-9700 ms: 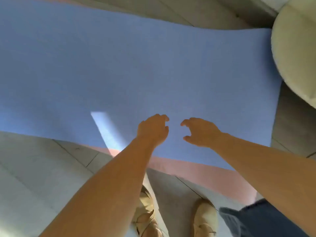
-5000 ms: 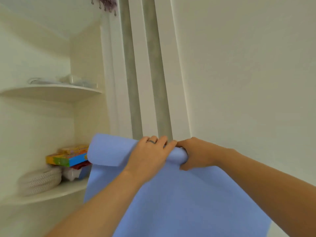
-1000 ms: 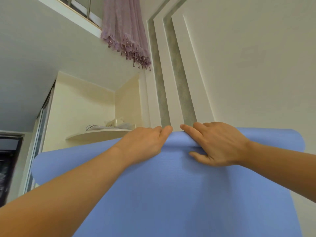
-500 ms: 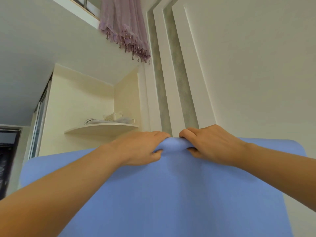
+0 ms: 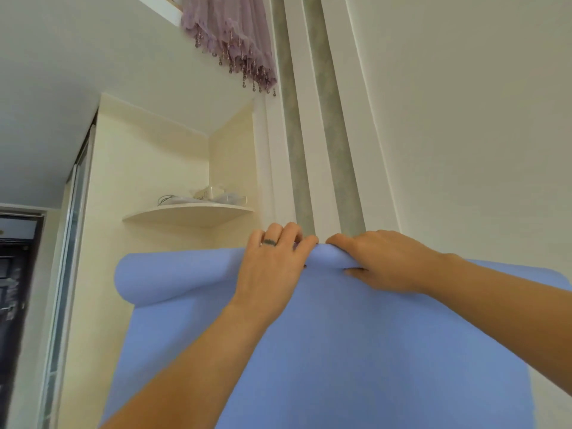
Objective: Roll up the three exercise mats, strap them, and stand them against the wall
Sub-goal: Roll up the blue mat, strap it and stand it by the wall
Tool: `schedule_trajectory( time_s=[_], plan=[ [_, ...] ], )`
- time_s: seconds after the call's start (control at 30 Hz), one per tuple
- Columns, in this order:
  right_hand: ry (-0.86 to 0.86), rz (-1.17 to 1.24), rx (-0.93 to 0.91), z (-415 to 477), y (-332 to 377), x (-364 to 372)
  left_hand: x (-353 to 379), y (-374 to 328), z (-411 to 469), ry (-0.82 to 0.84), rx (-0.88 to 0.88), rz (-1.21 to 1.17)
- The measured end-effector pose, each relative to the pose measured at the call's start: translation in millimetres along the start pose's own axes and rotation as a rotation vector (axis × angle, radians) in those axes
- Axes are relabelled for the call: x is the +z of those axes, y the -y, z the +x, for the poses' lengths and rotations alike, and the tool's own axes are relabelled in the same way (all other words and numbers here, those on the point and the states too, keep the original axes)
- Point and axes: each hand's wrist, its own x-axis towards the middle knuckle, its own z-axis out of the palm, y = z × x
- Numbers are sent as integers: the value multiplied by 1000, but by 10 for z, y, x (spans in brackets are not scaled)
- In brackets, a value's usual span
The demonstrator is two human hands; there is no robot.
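Both hands, left hand [image 5: 272,267] and right hand [image 5: 383,261], apparently clasp the blue mat [image 5: 309,351]'s rolled top edge.

**A lived-in home interior**

A cream corner shelf [image 5: 188,212] set in an alcove holds loose household clutter [image 5: 210,195]. Above it hangs a lilac curtain [image 5: 229,32] with a beaded fringe. Right of the shelf, the painted wall [image 5: 464,119] carries decorative grey-green strips [image 5: 328,119]. Far left of the shelf stands a dark door [image 5: 15,274].

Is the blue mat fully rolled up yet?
No, only the top edge of the blue mat is curled over under the left hand and right hand; the rest hangs flat.
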Motion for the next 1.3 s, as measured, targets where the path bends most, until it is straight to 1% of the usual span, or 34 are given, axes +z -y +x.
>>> schedule_trajectory(
  time_s=[0.03, 0.07, 0.1, 0.13, 0.17, 0.2, 0.23, 0.27, 0.3, 0.33, 0.37, 0.4, 0.47, 0.53, 0.6, 0.67, 0.7, 0.73, 0.77, 0.87, 0.9, 0.93, 0.97, 1.03, 1.07, 1.1, 1.17, 1.23, 1.27, 1.3],
  plan=[
    [-12, 2, 8, -8, -1, 64, 11, -110, -73, -2, -69, -59],
    [-13, 5, 17, -19, -2, 121, 9, -209, -149, 31, -151, -126],
    [-5, 4, 24, -36, 3, 176, -9, -285, -230, 89, -250, -206],
    [6, -3, 30, -56, 10, 238, -60, -344, -303, 202, -404, -337],
    [13, -7, 36, -75, 23, 293, -105, -402, -364, 363, -598, -545],
    [15, -5, 40, -100, 38, 338, -146, -463, -421, 515, -820, -830],
    [17, -11, 40, -123, 65, 378, -171, -521, -464, 622, -1038, -1142],
    [16, -17, 34, -145, 100, 421, -169, -577, -485, 638, -1218, -1418],
    [7, -20, 26, -158, 140, 459, -166, -615, -482, 573, -1359, -1627],
    [0, -47, 22, -162, 175, 524, -129, -632, -469, 483, -1466, -1768],
    [-21, -84, 10, -175, 213, 600, -103, -641, -438, 411, -1551, -1849],
    [-52, -130, -5, -188, 252, 649, -85, -641, -412, 378, -1602, -1887],
    [-109, -168, -69, -243, 283, 776, -70, -643, -380, 384, -1637, -1921],
    [-95, -125, -105, -325, 330, 789, -74, -646, -387, 383, -1642, -1936],
    [-40, -44, -157, -367, 339, 777, -42, -689, -438, 331, -1662, -1957],
    [182, 279, -77, -386, 330, 657, -30, -735, -478, 240, -1664, -2012],
    [241, 437, -43, -366, 299, 636, -26, -761, -493, 210, -1649, -2027],
    [274, 532, -17, -324, 258, 604, -10, -787, -502, 189, -1623, -2027],
    [315, 550, 13, -287, 223, 579, 11, -821, -520, 179, -1601, -2023],
    [483, 449, 58, -99, 165, 511, 90, -892, -535, 162, -1572, -1958],
    [513, 413, 74, -53, 174, 489, 114, -907, -536, 141, -1581, -1946],
    [503, 362, 81, -16, 201, 485, 137, -909, -537, 100, -1602, -1941],
    [444, 294, 77, 9, 246, 516, 154, -899, -535, 44, -1628, -1946],
    [254, 101, 67, 10, 364, 631, 165, -868, -536, -60, -1701, -1963],
    [156, 10, 58, -9, 423, 702, 161, -858, -545, -79, -1747, -1966],
    [80, -54, 50, -37, 471, 753, 161, -855, -555, -81, -1799, -1967],
    [17, -149, 37, -111, 549, 929, 172, -851, -596, -70, -1907, -1989],
    [-34, -251, -11, -226, 619, 1114, 168, -827, -636, -5, -1986, -1999],
    [-101, -271, -43, -273, 628, 1220, 169, -804, -656, 41, -2018, -2004],
    [-130, -242, -67, -313, 644, 1271, 163, -784, -673, 79, -2051, -2019]
  ],
)
